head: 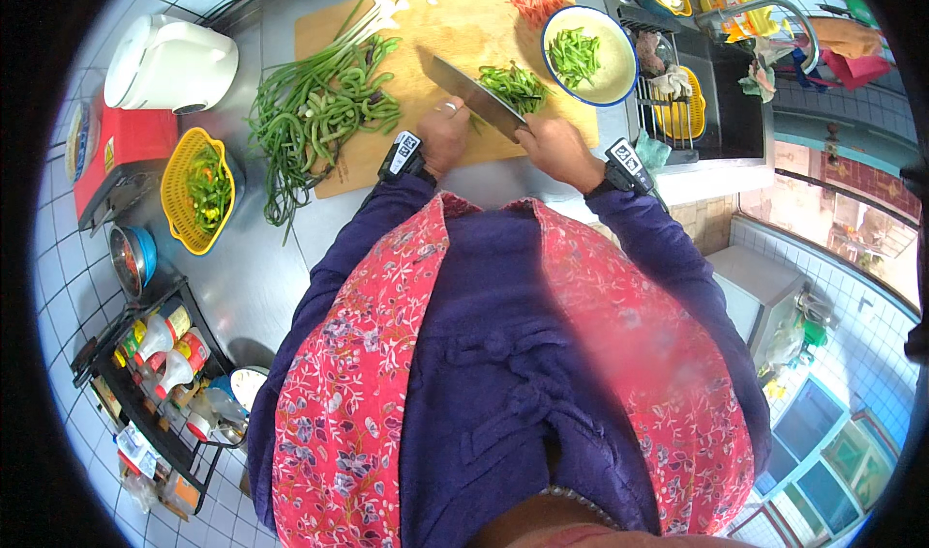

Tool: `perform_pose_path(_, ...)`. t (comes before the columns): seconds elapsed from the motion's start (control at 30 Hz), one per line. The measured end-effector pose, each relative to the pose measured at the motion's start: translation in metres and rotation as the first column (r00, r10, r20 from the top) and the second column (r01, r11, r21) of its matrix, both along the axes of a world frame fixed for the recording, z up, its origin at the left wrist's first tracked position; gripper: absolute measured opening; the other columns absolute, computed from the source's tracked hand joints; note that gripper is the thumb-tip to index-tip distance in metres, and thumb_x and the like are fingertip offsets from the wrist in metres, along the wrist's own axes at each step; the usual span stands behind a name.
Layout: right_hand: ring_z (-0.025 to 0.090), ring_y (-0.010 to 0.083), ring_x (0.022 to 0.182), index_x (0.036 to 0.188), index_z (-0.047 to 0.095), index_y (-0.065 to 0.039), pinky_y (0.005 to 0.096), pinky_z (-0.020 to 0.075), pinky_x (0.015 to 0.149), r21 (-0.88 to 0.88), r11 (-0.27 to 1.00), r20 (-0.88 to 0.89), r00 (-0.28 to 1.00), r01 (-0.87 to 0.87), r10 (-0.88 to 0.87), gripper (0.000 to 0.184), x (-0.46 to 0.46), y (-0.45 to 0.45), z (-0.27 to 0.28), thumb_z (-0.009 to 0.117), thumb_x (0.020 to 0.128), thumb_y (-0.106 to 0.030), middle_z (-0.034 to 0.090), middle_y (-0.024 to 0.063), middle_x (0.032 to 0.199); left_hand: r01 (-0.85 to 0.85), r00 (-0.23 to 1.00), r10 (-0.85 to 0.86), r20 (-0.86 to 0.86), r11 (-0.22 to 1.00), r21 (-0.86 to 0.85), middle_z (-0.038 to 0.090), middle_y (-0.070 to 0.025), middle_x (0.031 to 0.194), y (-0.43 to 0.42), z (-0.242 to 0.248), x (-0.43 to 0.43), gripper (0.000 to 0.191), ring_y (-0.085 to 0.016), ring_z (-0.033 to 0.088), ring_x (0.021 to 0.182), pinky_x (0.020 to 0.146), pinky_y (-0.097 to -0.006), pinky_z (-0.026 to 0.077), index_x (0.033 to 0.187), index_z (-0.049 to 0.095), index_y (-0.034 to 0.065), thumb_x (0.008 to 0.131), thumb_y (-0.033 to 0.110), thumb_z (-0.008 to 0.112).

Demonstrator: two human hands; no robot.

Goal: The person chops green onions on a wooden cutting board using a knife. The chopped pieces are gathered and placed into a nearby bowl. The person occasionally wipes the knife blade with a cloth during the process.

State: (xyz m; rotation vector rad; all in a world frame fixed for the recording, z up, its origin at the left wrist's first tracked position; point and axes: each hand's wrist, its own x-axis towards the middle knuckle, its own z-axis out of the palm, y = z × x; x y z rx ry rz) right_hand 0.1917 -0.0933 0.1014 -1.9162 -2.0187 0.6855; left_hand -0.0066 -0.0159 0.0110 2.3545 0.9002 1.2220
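My right hand [555,148] grips the handle of a broad kitchen cleaver [475,94], its blade slanting up and left over the wooden cutting board [450,25]. By the blade's near side is my left hand [444,130], fingers bent low at the board; whether it holds anything is hidden. A pile of cut green beans [517,87] lies just beyond the cleaver. Whole green beans [355,105] and scallions [290,98] lie at the board's left. Shredded red vegetable [535,2] sits at the far right edge, beside a blue-rimmed bowl [625,54] holding cut green pieces.
A yellow basket [174,192] of cut green peppers stands on the left of the steel counter [254,250], near a white appliance [196,65] and a red one [138,138]. The sink [733,112] with its faucet [791,7] lies right. A bottle rack [138,395] stands lower left.
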Motion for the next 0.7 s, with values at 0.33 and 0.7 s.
perform_pose_path(0.33, 0.063, 0.044, 0.07, 0.085, 0.061, 0.0, 0.0512, 0.0505, 0.061, 0.113, 0.991, -0.022, 0.997, 0.076, -0.074, 0.026, 0.003, 0.015, -0.013, 0.061, 0.088, -0.026, 0.063, 0.0249, 0.073, -0.007, 1.0, 0.006, -0.023, 1.0, -0.026, 0.059, -0.0133, 0.082, 0.0, 0.013, -0.003, 0.006, -0.034, 0.061, 0.073, 0.06, -0.0413, 0.049, 0.074, 0.056, 0.0053, 0.072, 0.0, 0.057)
perform_pose_path(0.7, 0.062, 0.0391, 0.064, 0.09, 0.06, -0.003, 0.0454, 0.0498, 0.058, 0.23, 0.884, 0.44, 0.854, -0.406, 0.277, 0.019, 0.059, 0.16, 0.175, 0.057, 0.088, -0.021, 0.061, 0.0202, 0.069, 0.082, 0.994, -0.075, -0.081, 0.994, 0.079, 0.06, -0.0137, 0.089, 0.063, 0.085, -0.039, 0.01, -0.033, 0.061, 0.08, 0.07, -0.038, 0.05, 0.089, 0.06, 0.0028, 0.08, 0.002, 0.065)
